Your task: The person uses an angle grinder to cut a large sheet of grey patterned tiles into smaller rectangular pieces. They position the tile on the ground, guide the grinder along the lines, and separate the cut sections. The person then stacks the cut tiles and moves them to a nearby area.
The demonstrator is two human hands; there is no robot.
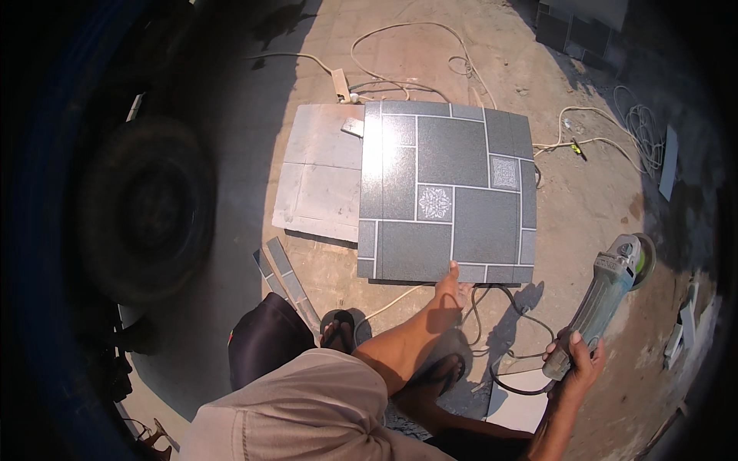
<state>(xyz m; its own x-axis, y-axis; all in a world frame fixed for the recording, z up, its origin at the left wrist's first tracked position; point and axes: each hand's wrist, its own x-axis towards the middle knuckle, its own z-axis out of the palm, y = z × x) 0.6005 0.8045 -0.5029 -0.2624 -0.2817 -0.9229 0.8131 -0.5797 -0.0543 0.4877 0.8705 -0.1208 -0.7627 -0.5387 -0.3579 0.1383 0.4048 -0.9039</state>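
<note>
A large square grey tile with white lines and small patterned squares lies in front of me. My left hand holds its near edge, thumb on top; the fingers underneath are mostly hidden. My right hand is wrapped round the rear of an angle grinder, raised to the right and apart from the tile. The grinder's disc is at its far end, facing away to the right. A black cord trails from the handle and loops below the tile.
A pale slab lies partly under the tile's left side. Cut tile strips lie at near left. A white socket block and cable lie beyond, coiled cable at far right. A vehicle wheel stands left.
</note>
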